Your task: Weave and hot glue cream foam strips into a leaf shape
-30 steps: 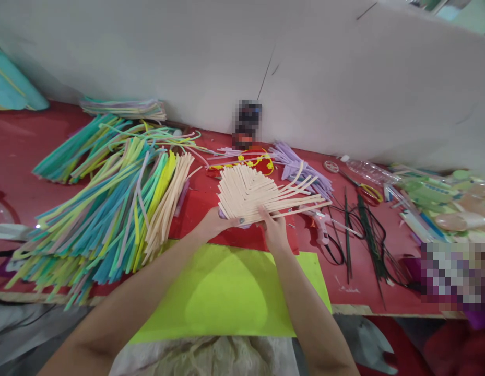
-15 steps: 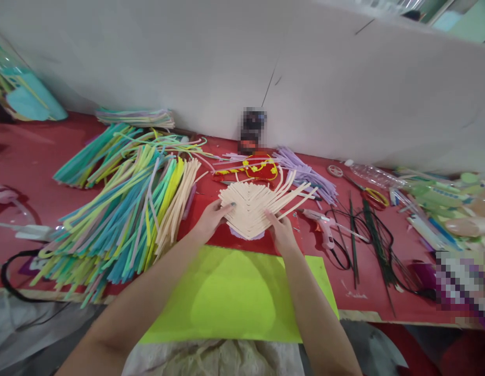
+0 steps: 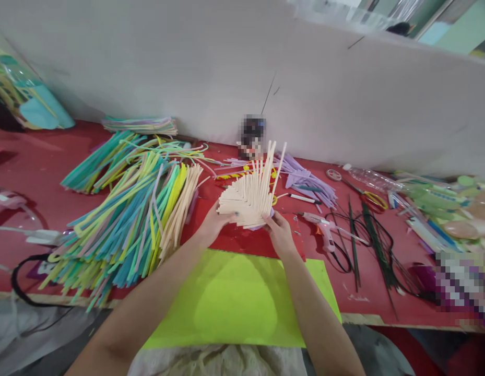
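Observation:
Cream pipe cleaners lie side by side in a V-patterned leaf-shaped piece [image 3: 246, 201]; their long loose ends fan upward at its right side. A bit of purple backing shows along its lower right edge. My left hand [image 3: 219, 220] pinches the piece at its left edge, thumb on top. At the lower right edge, my right hand [image 3: 279, 230] grips it between thumb and fingers. Both hands hold it over a red board [image 3: 242, 243], with a lime-green sheet [image 3: 242, 297] nearer to me. The fingers beneath the piece are hidden.
A large heap of coloured pipe cleaners [image 3: 125, 224] lies left, with purple ones [image 3: 308, 180] behind the piece. To the right are a pink glue gun [image 3: 323, 228], yellow-handled scissors [image 3: 374, 200], dark green stems [image 3: 377, 243] and a plastic bottle [image 3: 375, 178]. A grey wall [image 3: 187, 68] stands behind.
The cream piece has turned anticlockwise, so its loose ends now point up instead of to the right. Both hands still hold it, the right one slightly lower on its edge.

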The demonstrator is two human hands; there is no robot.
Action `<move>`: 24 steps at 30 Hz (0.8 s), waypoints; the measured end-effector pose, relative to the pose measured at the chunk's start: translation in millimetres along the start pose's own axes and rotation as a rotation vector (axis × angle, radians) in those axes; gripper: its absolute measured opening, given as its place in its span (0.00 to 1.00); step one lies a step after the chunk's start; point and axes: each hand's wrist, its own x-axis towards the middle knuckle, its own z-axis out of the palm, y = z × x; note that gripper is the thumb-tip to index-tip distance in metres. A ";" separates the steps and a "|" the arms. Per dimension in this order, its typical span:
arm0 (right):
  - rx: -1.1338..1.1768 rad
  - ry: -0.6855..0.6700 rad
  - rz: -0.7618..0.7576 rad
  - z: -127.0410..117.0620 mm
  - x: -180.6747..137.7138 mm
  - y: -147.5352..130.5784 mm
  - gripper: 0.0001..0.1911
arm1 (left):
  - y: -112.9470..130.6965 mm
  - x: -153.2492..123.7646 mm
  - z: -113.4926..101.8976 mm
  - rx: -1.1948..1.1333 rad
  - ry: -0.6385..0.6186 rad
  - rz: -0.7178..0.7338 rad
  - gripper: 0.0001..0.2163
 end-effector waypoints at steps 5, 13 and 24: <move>-0.039 0.034 -0.016 -9.6 2.2 -1.1 0.19 | 2.2 1.7 -7.2 0.021 -0.091 -0.039 0.23; -0.242 0.063 -0.023 -20.4 12.6 4.7 0.22 | 9.4 -2.4 -6.1 0.577 -0.006 0.142 0.13; -0.384 0.059 -0.110 -11.8 21.0 11.8 0.26 | 21.6 -27.3 -2.4 1.285 0.034 0.354 0.16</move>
